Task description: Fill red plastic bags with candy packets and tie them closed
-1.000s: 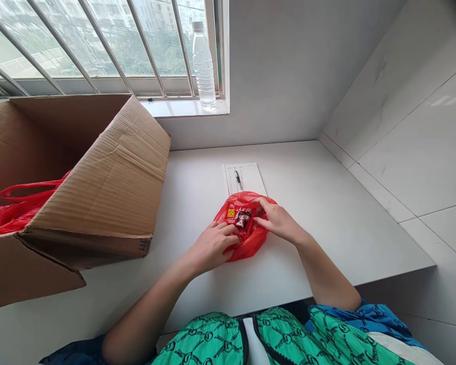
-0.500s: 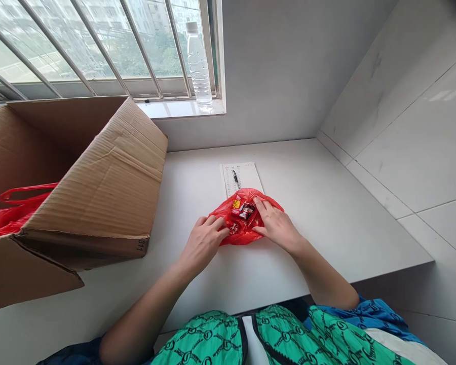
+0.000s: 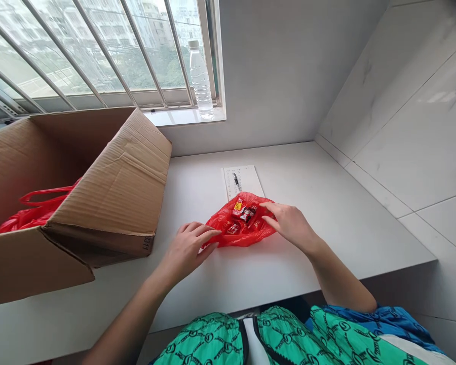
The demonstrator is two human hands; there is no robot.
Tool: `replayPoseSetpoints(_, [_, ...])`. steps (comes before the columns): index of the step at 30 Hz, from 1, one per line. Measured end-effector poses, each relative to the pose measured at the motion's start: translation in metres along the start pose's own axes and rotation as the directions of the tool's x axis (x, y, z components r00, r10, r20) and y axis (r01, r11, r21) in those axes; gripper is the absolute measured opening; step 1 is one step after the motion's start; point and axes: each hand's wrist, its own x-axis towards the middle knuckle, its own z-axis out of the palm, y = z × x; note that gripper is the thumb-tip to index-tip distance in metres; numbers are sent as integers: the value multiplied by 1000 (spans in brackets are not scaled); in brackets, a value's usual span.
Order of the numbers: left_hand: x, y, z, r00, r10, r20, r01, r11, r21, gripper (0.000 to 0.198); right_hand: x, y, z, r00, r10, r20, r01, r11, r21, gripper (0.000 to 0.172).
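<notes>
A red plastic bag (image 3: 247,242) lies spread on the white tabletop, its mouth open upwards. Inside are several small snack packets, among them a red packet (image 3: 246,212) with yellow lettering and a cartoon figure. At the bag's left edge, my left hand (image 3: 192,248) rests with thumb and forefinger apart and some red film showing between them. My right hand (image 3: 291,225) is at the bag's right rim, fingertips by the film, thumb and fingers spread. Neither hand has a packet in it.
Behind the bag lies a printed sheet or notepad (image 3: 251,178) with a black pen (image 3: 236,180) on it. An open cardboard box (image 3: 117,182) at the left holds more red plastic bags (image 3: 34,213). A clear water bottle (image 3: 201,83) stands on the windowsill. Tiled wall borders the right.
Both hands have moved outward from over the bag to its edges, uncovering more of the packets. My right hand's fingers have lifted off the inside. The view has shifted slightly.
</notes>
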Motion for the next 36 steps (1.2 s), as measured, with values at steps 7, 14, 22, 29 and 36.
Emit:
replayPoseSetpoints(7, [6, 10, -14, 929, -368, -35, 370, 927, 63, 46, 16, -2, -3, 979, -144, -145, 108, 967, -232, 17])
replayPoseSetpoints(14, [-12, 4, -2, 892, -392, 227, 424, 898, -115, 34, 25, 26, 21, 967, -235, -103, 175, 899, -401, 31])
replayPoseSetpoints(22, [-17, -13, -3, 948, -318, 13, 292, 852, -434, 25, 35, 27, 15, 969, -166, -182, 125, 968, -217, 10])
replayPoseSetpoints(29, [-26, -5, -20, 982, -188, 29, 188, 931, -314, 26, 23, 26, 0, 945, -75, -319, 108, 990, 87, 10])
replayPoseSetpoints(36, [34, 26, -4, 998, 62, -17, -63, 992, -108, 23, 39, -2, 8, 921, -330, -206, 352, 933, 77, 14])
